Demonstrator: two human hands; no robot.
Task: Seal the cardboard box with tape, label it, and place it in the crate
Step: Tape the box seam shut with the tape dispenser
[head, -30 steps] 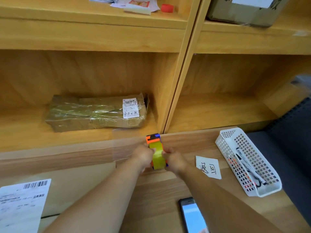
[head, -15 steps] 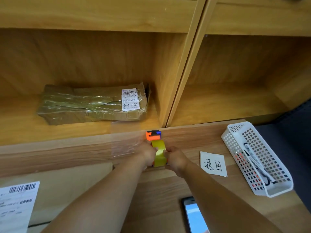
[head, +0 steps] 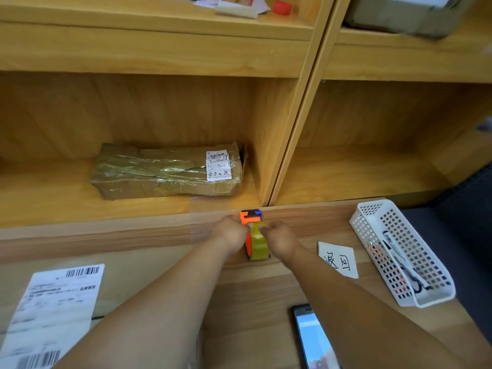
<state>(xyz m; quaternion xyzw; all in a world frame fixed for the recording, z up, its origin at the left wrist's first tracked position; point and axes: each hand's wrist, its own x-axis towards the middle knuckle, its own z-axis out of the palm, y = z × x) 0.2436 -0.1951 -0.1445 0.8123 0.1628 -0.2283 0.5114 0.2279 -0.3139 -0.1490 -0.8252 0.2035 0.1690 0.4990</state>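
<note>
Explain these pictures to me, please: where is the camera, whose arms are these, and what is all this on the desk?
No robot here: a person wears a camera on the head, so you look down along their own arms. The left hand and right hand both grip a tape dispenser on the wooden desk. Nearby lie a cardboard box with a shipping label, a handwritten note, a phone and a white basket of pens. A taped parcel sits on the shelf behind.
</note>
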